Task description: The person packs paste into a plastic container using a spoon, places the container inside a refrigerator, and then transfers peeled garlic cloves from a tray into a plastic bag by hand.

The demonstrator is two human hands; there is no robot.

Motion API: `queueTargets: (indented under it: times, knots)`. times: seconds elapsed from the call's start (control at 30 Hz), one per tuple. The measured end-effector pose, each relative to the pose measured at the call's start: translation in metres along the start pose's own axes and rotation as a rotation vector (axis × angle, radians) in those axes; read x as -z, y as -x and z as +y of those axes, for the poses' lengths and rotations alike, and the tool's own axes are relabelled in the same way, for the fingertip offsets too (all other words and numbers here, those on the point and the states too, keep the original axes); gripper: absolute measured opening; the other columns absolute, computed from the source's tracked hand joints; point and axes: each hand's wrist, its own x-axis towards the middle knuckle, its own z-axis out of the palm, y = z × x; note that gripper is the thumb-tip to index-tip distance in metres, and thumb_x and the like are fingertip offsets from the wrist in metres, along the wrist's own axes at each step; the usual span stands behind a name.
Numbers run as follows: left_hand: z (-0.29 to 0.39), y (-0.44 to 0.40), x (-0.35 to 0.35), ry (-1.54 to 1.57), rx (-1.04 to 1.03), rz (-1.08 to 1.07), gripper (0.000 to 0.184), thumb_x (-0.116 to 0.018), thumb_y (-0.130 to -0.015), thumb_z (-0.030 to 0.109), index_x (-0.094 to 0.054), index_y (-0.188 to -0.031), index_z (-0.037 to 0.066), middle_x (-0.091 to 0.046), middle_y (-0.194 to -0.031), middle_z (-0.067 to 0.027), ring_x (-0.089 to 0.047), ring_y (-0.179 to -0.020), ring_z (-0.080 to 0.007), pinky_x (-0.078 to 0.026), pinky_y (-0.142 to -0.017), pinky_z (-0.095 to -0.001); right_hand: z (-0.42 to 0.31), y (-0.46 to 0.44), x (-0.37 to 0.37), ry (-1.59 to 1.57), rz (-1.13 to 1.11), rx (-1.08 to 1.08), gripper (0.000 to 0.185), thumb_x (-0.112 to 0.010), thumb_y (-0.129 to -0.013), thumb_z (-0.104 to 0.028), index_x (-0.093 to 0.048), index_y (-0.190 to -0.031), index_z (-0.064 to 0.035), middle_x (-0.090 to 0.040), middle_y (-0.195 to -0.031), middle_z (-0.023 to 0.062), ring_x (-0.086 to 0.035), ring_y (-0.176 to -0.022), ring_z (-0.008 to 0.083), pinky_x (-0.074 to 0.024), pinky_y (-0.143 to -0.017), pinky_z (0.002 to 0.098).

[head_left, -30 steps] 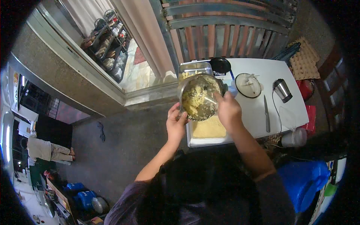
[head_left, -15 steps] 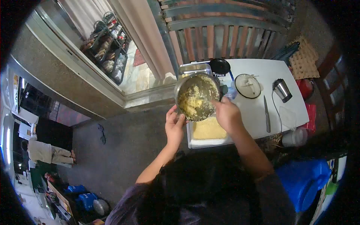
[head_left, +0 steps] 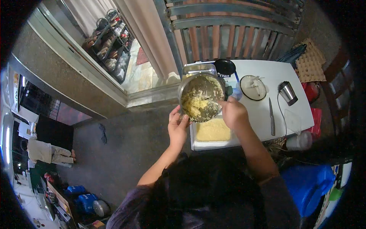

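Note:
A metal bowl (head_left: 185, 86) is tilted toward me above the table's left end, with crumbly yellow mixture (head_left: 196, 107) smeared over its bottom and sides. My left hand (head_left: 177, 128) grips its lower left rim, thumb on the near side. At the bowl's right side, the fingers of my right hand (head_left: 234, 112) are closed around a thin utensil reaching inside; its kind is hard to make out. Below the bowl sits a rectangular tray (head_left: 194, 146) holding a smooth yellow layer (head_left: 213, 130). Behind the bowl, a clear rectangular container (head_left: 200, 68) is partly hidden.
On the white table (head_left: 280, 70) lie a knife (head_left: 272, 118), a dark-rimmed plate (head_left: 249, 91) with white pieces, a black round dish (head_left: 225, 66) and a corded steel appliance (head_left: 288, 93). A slatted bench (head_left: 228, 23) stands behind. Another person (head_left: 42, 150) is far left.
The mixture in the bowl has shifted slightly as my right hand moved a little up and to the right. My left hand keeps its hold on the bowl.

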Motion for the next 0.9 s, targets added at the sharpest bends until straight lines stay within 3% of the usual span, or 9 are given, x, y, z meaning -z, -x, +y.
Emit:
queueTargets:
  times: [0.03, 0.13, 0.53, 0.63, 0.73, 0.9]
  knots:
    - [-0.001, -0.001, 0.000, 0.025, 0.002, 0.005, 0.009, -0.057, -0.093, 0.001, -0.058, -0.101, -0.002, -0.034, -0.143, -0.0058, -0.060, -0.100, -0.0139, -0.056, -0.076, -0.0279, 0.000, 0.001, 0.002, -0.019, -0.033, 0.020, 0.034, -0.055, -0.088, -0.007, -0.069, -0.116, -0.0196, -0.057, -0.086, 0.0152, -0.061, -0.078, 0.0336, -0.0504, -0.071, 0.0428]
    - [0.001, 0.000, 0.000, 0.031, 0.010, 0.015, 0.007, -0.057, -0.094, 0.001, -0.057, -0.100, -0.002, -0.034, -0.143, -0.0062, -0.059, -0.100, -0.0137, -0.056, -0.075, -0.0279, -0.007, -0.006, 0.010, -0.172, 0.179, 0.048, 0.032, -0.054, -0.088, -0.007, -0.070, -0.114, -0.0184, -0.058, -0.084, 0.0157, -0.061, -0.078, 0.0345, -0.0502, -0.072, 0.0427]
    - [0.006, 0.001, -0.001, 0.018, -0.011, -0.002, 0.004, -0.058, -0.093, 0.001, -0.058, -0.095, -0.002, -0.035, -0.143, -0.0067, -0.058, -0.100, -0.0122, -0.056, -0.074, -0.0258, -0.005, -0.018, 0.016, -0.043, -0.030, 0.027, 0.031, -0.053, -0.089, -0.009, -0.070, -0.114, -0.0167, -0.059, -0.086, 0.0161, -0.061, -0.081, 0.0343, -0.0490, -0.074, 0.0418]
    - [0.009, 0.003, -0.003, 0.019, -0.003, 0.008, 0.005, -0.058, -0.093, 0.001, -0.059, -0.096, -0.002, -0.034, -0.143, -0.0063, -0.058, -0.100, -0.0121, -0.056, -0.074, -0.0257, -0.020, -0.018, 0.028, -0.198, 0.034, -0.017, 0.032, -0.054, -0.089, -0.008, -0.069, -0.115, -0.0167, -0.061, -0.088, 0.0162, -0.062, -0.083, 0.0346, -0.0501, -0.076, 0.0416]
    - [0.009, 0.003, -0.001, 0.016, 0.011, -0.013, 0.004, -0.059, -0.092, 0.001, -0.059, -0.091, -0.002, -0.035, -0.143, -0.0061, -0.058, -0.099, -0.0118, -0.056, -0.074, -0.0256, -0.032, -0.021, 0.014, -0.259, 0.132, 0.073, 0.033, -0.054, -0.088, -0.006, -0.069, -0.115, -0.0168, -0.061, -0.088, 0.0154, -0.063, -0.083, 0.0340, -0.0509, -0.074, 0.0409]
    - [0.010, 0.004, -0.001, 0.023, -0.009, 0.002, 0.013, -0.060, -0.092, 0.002, -0.055, -0.080, -0.001, -0.036, -0.143, -0.0058, -0.059, -0.095, -0.0110, -0.056, -0.073, -0.0253, -0.031, -0.004, 0.001, -0.184, -0.053, 0.147, 0.033, -0.056, -0.086, -0.007, -0.069, -0.114, -0.0183, -0.062, -0.091, 0.0147, -0.064, -0.080, 0.0342, -0.0532, -0.071, 0.0422]
